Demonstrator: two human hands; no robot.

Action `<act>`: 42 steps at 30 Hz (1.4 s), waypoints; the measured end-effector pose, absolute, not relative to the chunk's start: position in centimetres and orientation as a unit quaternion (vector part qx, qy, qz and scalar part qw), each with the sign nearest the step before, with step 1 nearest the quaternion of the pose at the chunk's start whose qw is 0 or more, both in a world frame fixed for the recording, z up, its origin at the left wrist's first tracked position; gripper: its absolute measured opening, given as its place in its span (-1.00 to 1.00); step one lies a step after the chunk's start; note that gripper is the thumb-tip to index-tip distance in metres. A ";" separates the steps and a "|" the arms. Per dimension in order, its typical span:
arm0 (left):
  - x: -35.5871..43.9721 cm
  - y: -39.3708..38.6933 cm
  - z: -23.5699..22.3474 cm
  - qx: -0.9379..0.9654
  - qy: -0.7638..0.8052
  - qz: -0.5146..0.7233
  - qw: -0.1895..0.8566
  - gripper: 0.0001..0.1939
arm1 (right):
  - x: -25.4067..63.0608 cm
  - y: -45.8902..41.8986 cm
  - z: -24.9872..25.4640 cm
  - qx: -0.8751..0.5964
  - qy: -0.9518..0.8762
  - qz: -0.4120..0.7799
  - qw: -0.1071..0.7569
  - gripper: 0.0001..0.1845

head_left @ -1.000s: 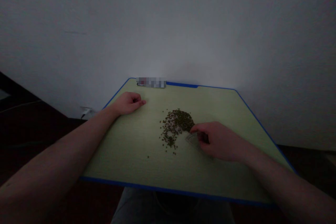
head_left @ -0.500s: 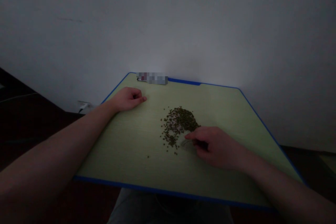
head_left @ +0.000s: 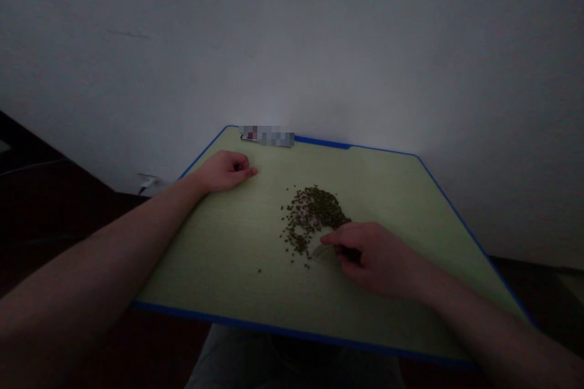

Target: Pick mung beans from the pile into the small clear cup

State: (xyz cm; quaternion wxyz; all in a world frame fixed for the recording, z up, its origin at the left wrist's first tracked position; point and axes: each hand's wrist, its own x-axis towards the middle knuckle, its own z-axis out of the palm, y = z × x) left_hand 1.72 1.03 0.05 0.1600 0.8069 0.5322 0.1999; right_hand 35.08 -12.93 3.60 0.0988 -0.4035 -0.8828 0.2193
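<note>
On the pale table, a heap of small greenish-brown beans or seeds (head_left: 322, 206) spreads out, loose at its left and near sides. My right hand (head_left: 369, 255) is at the near right edge of this heap, fingers curled and index finger stretched forward. It grips a clear, curved-edged piece (head_left: 320, 250), see-through and mostly covered by the fingers, so its kind is hard to tell. Toward the far left, my left hand (head_left: 228, 170) rests on the tabletop in a loose fist, with nothing visible in it.
The table (head_left: 219, 255) has a blue rim and stands against a grey wall (head_left: 292, 42). A blurred-out flat item (head_left: 267, 136) lies at its far left edge. One stray bean (head_left: 260, 271) sits apart near the front. A white plug (head_left: 148, 182) is in the wall at left.
The view has shifted very slightly. My right hand and the clear piece tilt or move only a little beside the heap; my left hand stays in place.
</note>
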 end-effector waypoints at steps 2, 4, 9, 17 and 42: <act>1.7 1.0 0.1 0.808 0.531 0.200 0.158 -0.61 | 34.9 -13.0 3.7 -0.407 -0.881 0.219 0.100 -0.54; 1.8 1.0 0.2 0.812 0.528 0.198 0.152 -0.61 | 34.6 -13.2 3.6 -0.416 -0.877 0.219 0.098 -0.53; 1.8 1.0 0.2 0.810 0.531 0.199 0.148 -0.61 | 34.2 -13.5 3.5 -0.440 -0.866 0.213 0.102 -0.51; 1.8 1.0 0.1 0.810 0.531 0.197 0.154 -0.62 | 34.9 -13.3 4.6 -0.500 -0.843 0.188 0.055 -0.55; 1.6 1.1 -0.1 0.817 0.522 0.201 0.138 -0.62 | 34.2 -12.9 3.9 -0.418 -0.867 0.253 0.096 -0.54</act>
